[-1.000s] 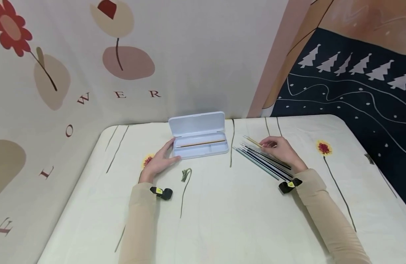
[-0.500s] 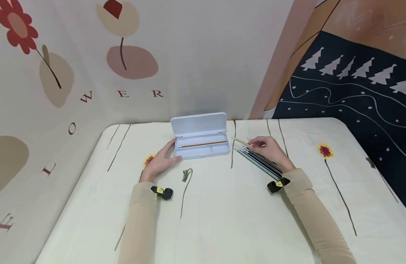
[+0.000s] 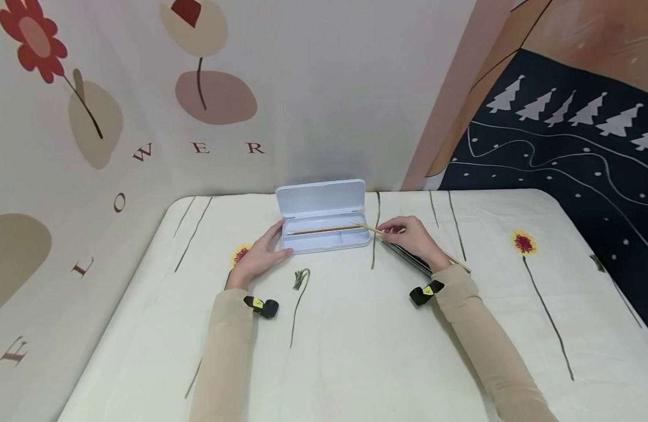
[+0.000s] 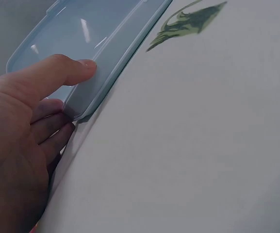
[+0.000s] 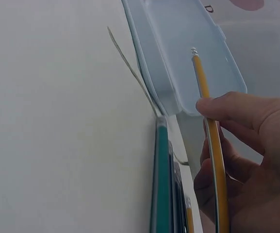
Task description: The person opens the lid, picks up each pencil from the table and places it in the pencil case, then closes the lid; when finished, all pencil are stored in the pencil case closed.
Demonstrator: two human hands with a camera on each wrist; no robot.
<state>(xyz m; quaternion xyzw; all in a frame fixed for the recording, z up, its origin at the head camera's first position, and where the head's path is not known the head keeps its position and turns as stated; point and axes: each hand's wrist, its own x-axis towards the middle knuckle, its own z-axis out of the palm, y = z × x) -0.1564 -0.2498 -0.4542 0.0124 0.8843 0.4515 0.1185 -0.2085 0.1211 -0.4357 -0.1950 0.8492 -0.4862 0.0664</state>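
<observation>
A pale blue pencil case (image 3: 313, 241) lies with its lid raised, one brown pencil (image 3: 319, 230) inside it. My left hand (image 3: 254, 259) holds the case's left end; in the left wrist view the thumb (image 4: 81, 73) reaches over the rim while the other fingers lie at its outer corner. My right hand (image 3: 411, 235) pinches a yellow pencil (image 5: 215, 155) between thumb and fingers. That pencil's pale end overlaps the right end of the case in the head view. Beneath the right hand lie several dark and teal pencils (image 3: 405, 257), partly hidden by it.
Part of another yellow pencil (image 3: 458, 262) shows beyond the right wrist. The table is covered by a white cloth (image 3: 345, 334) printed with flowers and stems. A patterned wall hanging (image 3: 324, 105) rises right behind the case.
My right hand has moved left with the yellow pencil, from over the loose pencils to the case's right end. The left hand has stayed on the case.
</observation>
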